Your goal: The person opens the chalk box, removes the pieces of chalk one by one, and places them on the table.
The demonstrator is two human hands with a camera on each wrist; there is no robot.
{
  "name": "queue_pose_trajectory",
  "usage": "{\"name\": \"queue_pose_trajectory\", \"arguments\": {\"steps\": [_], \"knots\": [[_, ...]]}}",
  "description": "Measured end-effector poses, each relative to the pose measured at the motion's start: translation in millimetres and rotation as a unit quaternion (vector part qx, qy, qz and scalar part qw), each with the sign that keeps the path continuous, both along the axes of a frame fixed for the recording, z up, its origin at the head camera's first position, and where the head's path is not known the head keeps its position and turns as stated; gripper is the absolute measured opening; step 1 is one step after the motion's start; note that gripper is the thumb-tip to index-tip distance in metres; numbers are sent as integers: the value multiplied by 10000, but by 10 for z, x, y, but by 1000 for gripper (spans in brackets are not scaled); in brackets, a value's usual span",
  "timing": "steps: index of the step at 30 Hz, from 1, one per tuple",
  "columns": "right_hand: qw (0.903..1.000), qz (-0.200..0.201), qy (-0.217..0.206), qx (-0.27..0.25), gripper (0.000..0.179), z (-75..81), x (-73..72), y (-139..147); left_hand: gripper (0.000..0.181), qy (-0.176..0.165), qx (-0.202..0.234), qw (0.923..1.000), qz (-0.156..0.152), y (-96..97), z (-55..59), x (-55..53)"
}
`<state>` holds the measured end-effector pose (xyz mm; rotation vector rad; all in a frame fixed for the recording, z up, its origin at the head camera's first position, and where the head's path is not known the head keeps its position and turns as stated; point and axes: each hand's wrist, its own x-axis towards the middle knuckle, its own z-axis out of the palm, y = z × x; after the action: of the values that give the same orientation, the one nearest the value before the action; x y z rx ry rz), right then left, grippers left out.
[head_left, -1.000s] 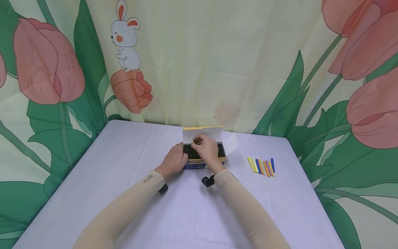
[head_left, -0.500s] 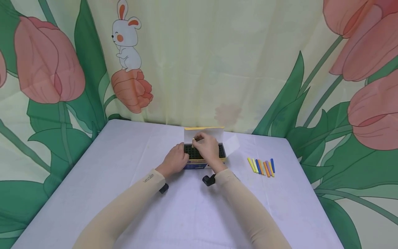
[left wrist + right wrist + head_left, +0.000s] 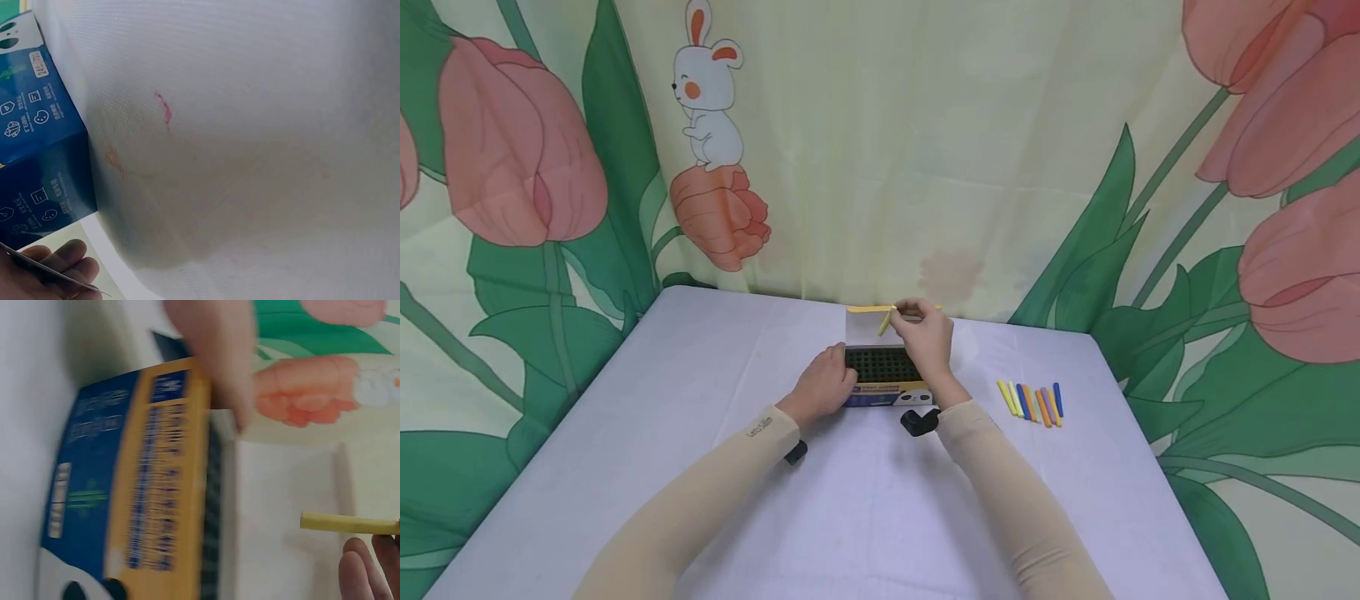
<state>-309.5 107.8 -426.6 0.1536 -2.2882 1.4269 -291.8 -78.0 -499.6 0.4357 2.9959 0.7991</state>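
A blue and yellow chalk box (image 3: 871,394) with a panda print stands on the table, lid raised at the back. Inside it is a dark insert (image 3: 880,364) with rows of holes. My left hand (image 3: 823,383) grips the box's left end; in the left wrist view its curled fingers (image 3: 74,253) show behind a thin flap edge. Above the insert, in front of the raised lid, my right hand (image 3: 925,337) pinches a yellow chalk stick (image 3: 886,322) near its upper end. The right wrist view shows this yellow chalk stick (image 3: 344,523) from the side, its free end pointing away from the fingers.
Several coloured chalk sticks (image 3: 1032,403) lie in a row to the right of the box. White cloth (image 3: 842,517) covers the table and bears a small pink smear in the left wrist view. A printed curtain (image 3: 850,150) hangs behind the table's back edge.
My right hand has risen from the insert and moved right, bringing the yellow chalk stick up with it. More of the holes and the panda print now show. The left hand stays at the box.
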Motion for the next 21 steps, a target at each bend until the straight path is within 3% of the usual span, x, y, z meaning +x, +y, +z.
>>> {"name": "queue_pose_trajectory", "arguments": {"steps": [11,21], "knots": [[9884,210,-101,-1498,20,342,24,248,64,-109,-17,9999,30,-10,25,-2],[9837,94,-169,-1788,16,427,106,691,64,-114,-25,9999,-34,6,30,21]]}}
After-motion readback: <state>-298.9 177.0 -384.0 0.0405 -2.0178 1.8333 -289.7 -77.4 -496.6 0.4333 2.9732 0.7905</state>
